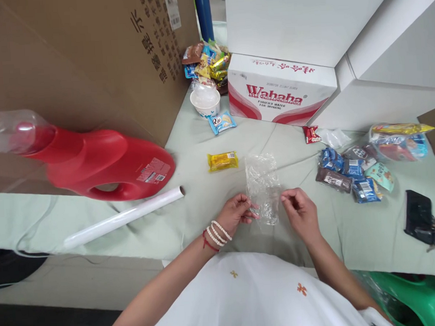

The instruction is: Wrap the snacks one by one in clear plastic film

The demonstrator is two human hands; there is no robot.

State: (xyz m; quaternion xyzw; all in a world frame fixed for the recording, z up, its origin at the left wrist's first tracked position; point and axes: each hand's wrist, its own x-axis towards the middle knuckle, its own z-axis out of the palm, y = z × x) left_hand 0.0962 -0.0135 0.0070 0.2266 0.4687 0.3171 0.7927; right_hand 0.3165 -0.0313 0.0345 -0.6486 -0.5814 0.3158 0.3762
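Note:
A crinkled clear plastic bag [262, 186] lies on the pale green cloth in front of me. My left hand [235, 211], with bead bracelets on the wrist, pinches the bag's lower left edge. My right hand [300, 211] pinches its lower right edge, fingers curled. Just beyond the bag lies a yellow snack packet [222, 161]. Farther back sits a blue snack packet [221, 122] beside a white cup [205, 102].
A red detergent jug [101, 162] lies on its side at left, with a white roll [123, 217] in front of it. A Wahaha carton [279, 94] stands behind. Several snack packets [349, 173] and a black key pouch [419, 215] lie at right. A cardboard wall [88, 53] rises at left.

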